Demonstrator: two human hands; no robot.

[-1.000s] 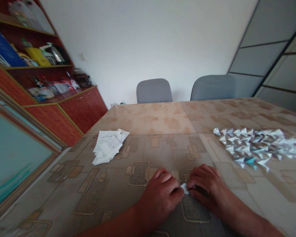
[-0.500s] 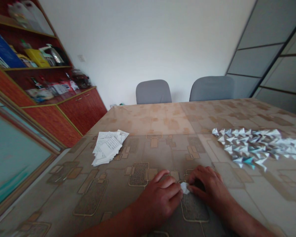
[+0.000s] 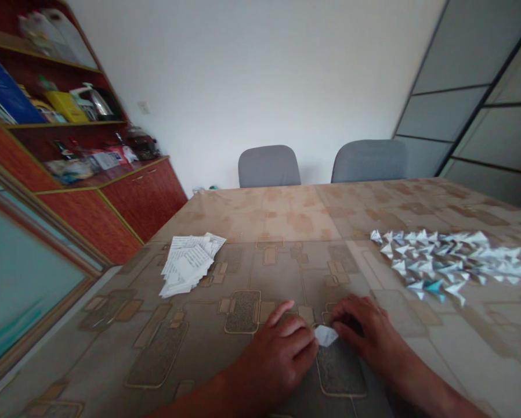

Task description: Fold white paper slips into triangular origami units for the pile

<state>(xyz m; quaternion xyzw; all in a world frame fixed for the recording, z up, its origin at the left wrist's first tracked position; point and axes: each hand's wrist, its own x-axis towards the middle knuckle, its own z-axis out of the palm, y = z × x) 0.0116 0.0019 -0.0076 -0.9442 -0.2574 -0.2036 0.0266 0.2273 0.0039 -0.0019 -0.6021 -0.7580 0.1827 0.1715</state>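
Note:
A small folded white paper piece (image 3: 326,335) lies near the table's front, between my two hands. My left hand (image 3: 282,348) pinches its left edge, with the index finger raised a little. At its right edge my right hand (image 3: 367,325) has thumb and fingers closed on the paper. To the left lies a loose fan of printed paper slips (image 3: 187,264). Over on the right, several small folded paper pieces (image 3: 443,261) with pointed tips stand in rows, one of them partly turquoise.
The patterned tablecloth (image 3: 252,217) covers the table. Two grey chairs (image 3: 269,166) stand behind its far edge. A red-brown cabinet (image 3: 143,197) with bottles, a kettle and folders is at the left, and panelled sliding doors (image 3: 452,75) at the right.
More of the small paper shows between my hands, which have moved very slightly apart. The whole view has shifted a little.

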